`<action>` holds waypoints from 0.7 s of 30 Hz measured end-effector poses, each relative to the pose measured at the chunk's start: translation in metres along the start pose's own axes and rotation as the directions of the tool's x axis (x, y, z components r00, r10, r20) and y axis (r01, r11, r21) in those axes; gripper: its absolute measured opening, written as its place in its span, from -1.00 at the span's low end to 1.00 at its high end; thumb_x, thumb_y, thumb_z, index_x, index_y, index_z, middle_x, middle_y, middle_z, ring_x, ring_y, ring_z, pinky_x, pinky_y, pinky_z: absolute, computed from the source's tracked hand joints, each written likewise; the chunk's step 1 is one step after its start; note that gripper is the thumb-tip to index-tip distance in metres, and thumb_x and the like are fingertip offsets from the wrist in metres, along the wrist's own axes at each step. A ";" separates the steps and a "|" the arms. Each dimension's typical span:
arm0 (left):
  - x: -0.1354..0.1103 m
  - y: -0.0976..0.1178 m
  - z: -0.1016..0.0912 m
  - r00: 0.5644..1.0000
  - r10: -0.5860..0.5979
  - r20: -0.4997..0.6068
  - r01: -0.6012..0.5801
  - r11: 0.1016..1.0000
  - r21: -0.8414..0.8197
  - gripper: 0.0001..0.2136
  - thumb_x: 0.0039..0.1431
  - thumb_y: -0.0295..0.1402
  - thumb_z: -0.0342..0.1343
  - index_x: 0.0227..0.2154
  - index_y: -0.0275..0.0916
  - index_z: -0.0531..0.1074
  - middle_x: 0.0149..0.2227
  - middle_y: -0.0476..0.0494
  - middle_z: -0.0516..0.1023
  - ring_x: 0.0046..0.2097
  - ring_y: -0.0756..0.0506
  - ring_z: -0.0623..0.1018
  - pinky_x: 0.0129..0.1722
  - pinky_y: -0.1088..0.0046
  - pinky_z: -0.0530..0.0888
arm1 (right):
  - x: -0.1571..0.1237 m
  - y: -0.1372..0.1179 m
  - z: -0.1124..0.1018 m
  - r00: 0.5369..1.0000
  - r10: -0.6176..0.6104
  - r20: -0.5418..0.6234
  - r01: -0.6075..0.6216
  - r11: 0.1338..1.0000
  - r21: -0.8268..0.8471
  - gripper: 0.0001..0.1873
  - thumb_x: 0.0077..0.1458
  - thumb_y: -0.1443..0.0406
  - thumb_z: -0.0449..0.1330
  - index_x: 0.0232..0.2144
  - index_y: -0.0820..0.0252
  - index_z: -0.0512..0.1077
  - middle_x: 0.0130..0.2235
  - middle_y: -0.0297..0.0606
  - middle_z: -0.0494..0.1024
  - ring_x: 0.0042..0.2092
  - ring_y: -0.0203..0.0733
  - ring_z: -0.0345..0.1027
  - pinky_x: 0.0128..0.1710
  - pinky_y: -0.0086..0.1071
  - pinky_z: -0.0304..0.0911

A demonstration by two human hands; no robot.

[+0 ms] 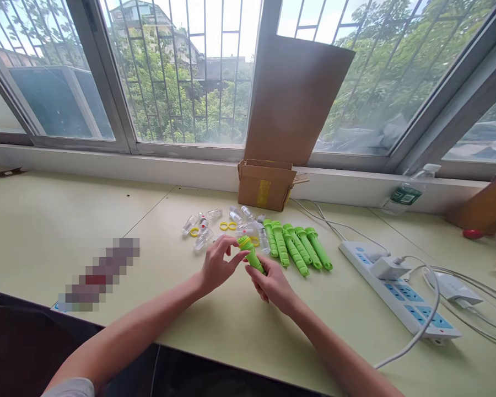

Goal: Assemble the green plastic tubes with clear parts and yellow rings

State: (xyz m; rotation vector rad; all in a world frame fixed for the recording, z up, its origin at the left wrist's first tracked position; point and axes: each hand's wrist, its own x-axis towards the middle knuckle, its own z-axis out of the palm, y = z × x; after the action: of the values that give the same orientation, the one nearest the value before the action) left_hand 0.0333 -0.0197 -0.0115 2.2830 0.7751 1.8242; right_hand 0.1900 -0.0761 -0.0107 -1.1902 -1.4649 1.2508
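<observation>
My right hand (275, 284) is closed around the lower part of a green plastic flashlight body (253, 259), which tilts up and to the left. A yellow ring (244, 241) sits at its wide top end. Thumb and fingers of my left hand (220, 264) pinch that end at the ring. Just to the right lie several more green flashlight bodies (291, 248), side by side. Behind my hands are clear plastic parts (203, 240) with small white and red pieces, along with loose yellow rings (228, 226).
A cardboard box (264, 187) stands at the back against the sill. At right lies a white power strip (400, 292) with a plugged-in charger (391, 268) and looping cables. A plastic bottle (411, 190) stands behind it. A blurred-out item (101, 273) lies at left on the pale table (182, 325).
</observation>
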 end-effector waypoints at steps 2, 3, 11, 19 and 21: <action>-0.001 -0.001 0.000 1.000 -0.006 -0.020 0.007 1.000 0.014 -0.80 0.03 -0.36 0.23 -0.35 -0.21 0.28 -0.41 0.00 0.42 -0.50 0.08 0.35 -0.43 0.53 0.40 | 0.001 0.000 0.002 0.996 -0.050 -0.077 0.043 0.995 -0.085 -0.71 0.07 0.13 0.12 -0.19 0.14 0.30 -0.60 -0.51 0.26 -0.70 -0.39 0.09 -0.80 -0.53 0.04; -0.001 -0.002 0.000 1.000 -0.010 -0.025 0.011 1.000 0.022 -0.80 0.03 -0.36 0.23 -0.36 -0.21 0.29 -0.42 0.01 0.42 -0.50 0.08 0.35 -0.44 0.53 0.40 | 0.000 -0.001 0.003 0.990 -0.085 -0.112 0.071 0.990 -0.126 -0.69 0.06 0.14 0.13 -0.17 0.14 0.30 -0.57 -0.48 0.28 -0.67 -0.39 0.11 -0.78 -0.52 0.07; 0.000 0.001 -0.001 0.999 -0.034 0.017 0.033 0.999 0.034 -0.79 0.03 -0.35 0.23 -0.35 -0.22 0.29 -0.39 -0.01 0.45 -0.50 0.08 0.37 -0.43 0.53 0.40 | -0.002 -0.003 0.000 0.975 -0.168 -0.144 0.146 0.978 -0.149 -0.72 0.07 0.21 0.13 -0.15 0.19 0.36 -0.56 -0.45 0.30 -0.66 -0.45 0.02 -0.71 -0.51 -0.01; 0.002 0.002 0.000 0.998 -0.043 0.037 0.042 0.999 0.012 -0.82 0.05 -0.31 0.19 -0.37 -0.22 0.29 -0.40 -0.02 0.45 -0.50 0.07 0.38 -0.45 0.52 0.40 | -0.002 -0.002 0.001 0.996 -0.042 -0.085 0.044 0.999 0.030 -0.66 0.04 0.13 0.14 -0.15 0.18 0.35 -0.69 -0.56 0.14 -0.74 -0.43 -0.05 -0.79 -0.51 -0.07; 0.003 0.002 0.001 0.999 -0.037 0.038 0.037 0.999 0.010 -0.82 0.06 -0.31 0.18 -0.38 -0.22 0.29 -0.40 -0.02 0.45 -0.51 0.07 0.37 -0.45 0.52 0.40 | -0.002 -0.001 0.001 0.996 -0.020 -0.085 0.025 0.998 0.061 -0.65 0.02 0.12 0.15 -0.16 0.18 0.35 -0.69 -0.56 0.15 -0.74 -0.43 -0.04 -0.80 -0.52 -0.05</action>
State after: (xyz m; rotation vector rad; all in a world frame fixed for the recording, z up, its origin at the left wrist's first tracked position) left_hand 0.0351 -0.0204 -0.0084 2.2867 0.8163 1.7598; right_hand 0.1890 -0.0785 -0.0100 -1.1685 -1.3647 1.2073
